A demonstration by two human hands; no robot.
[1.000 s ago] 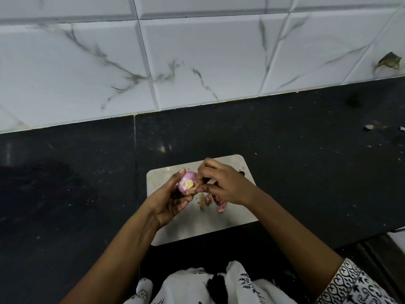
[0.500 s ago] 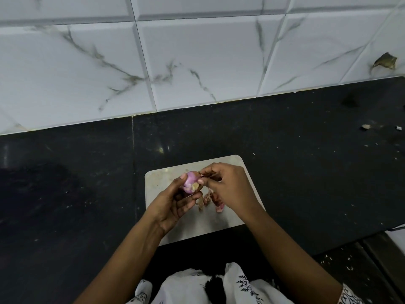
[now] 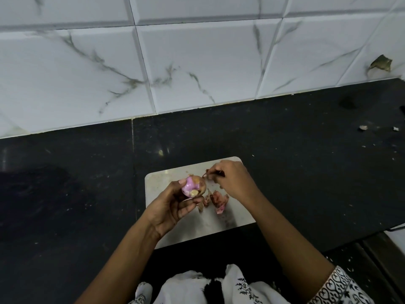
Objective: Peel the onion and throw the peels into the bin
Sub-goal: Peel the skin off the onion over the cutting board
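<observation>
Left hand (image 3: 168, 207) wrapped around a partly peeled pink onion (image 3: 193, 186) above a pale cutting board (image 3: 157, 178), right hand (image 3: 232, 181) pinching a thin strip of peel (image 3: 215, 172) just beside the onion, loose peels (image 3: 217, 200) on the board, dark surface (image 3: 285, 154) underneath

Peels (image 3: 219, 199) on board (image 3: 230, 218) — countertop (image 3: 295, 172) beneath
</observation>
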